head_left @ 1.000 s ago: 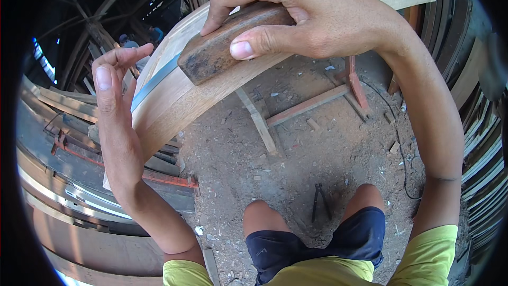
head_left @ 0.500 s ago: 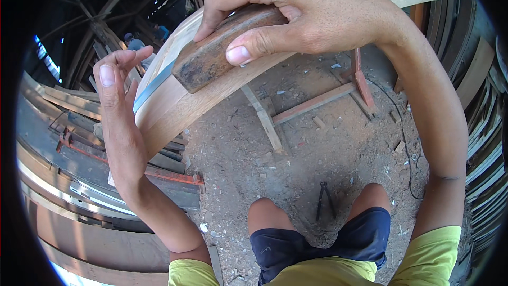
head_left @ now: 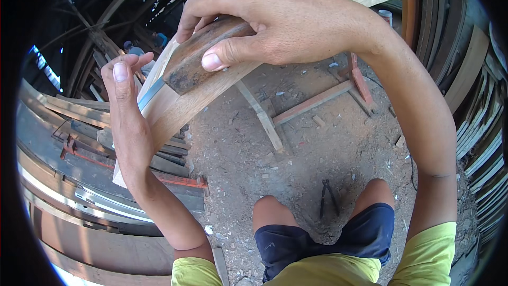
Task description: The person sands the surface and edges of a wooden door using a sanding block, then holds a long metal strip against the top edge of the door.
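My right hand is closed around a dark, worn wooden block, thumb on the near side and fingers over the far side. The block rests on a long, pale curved wooden board that has a blue strip running along it. At the board's left end, my left hand is raised with thumb and fingers stretched out. It overlaps the board's edge in view, and I cannot tell whether its palm touches the wood.
A red-and-grey trestle frame stands under the board. Pliers-like tool lies on the dirt floor between my knees. Stacked planks and a red bar clamp are at left, thin boards at right. Two people are far back.
My right hand and the wooden block have moved left along the board, closer to my left hand. The left hand keeps its pose; the whole view has shifted slightly.
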`<state>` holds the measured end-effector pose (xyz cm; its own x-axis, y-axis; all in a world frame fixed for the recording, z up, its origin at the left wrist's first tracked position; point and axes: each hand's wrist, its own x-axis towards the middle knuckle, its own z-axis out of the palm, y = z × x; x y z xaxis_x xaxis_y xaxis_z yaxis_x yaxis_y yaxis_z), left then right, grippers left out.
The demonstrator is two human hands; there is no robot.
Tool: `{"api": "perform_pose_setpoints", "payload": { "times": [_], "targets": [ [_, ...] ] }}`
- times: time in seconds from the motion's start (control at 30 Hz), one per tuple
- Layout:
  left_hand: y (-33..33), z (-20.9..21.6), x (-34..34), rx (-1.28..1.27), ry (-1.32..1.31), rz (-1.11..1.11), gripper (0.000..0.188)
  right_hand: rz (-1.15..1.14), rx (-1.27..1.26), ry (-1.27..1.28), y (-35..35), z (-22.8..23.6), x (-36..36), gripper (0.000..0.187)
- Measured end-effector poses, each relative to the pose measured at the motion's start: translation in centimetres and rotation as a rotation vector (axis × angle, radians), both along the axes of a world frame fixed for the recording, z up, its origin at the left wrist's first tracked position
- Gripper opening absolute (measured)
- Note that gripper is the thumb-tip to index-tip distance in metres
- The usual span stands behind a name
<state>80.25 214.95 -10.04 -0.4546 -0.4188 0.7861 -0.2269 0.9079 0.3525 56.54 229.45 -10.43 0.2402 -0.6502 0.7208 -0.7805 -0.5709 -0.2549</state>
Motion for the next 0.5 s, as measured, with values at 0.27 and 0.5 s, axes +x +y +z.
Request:
{"api": "perform_pose_setpoints", "payload": {
  "times": [0.27, 0.5],
  "targets": [
    [-0.2, -0.5, -0.4, 0.038, 0.025, 0.035, 0.08, 0.07, -0.812, -1.103, 2.2, -13.6, 4.3, 0.073],
    [-0.5, -0.3, 0.0, 0.005, -0.035, 0.047, 0.08, 0.531, -0.672, -1.6, -3.4, -14.7, 8.1, 0.077]
  ]
}}
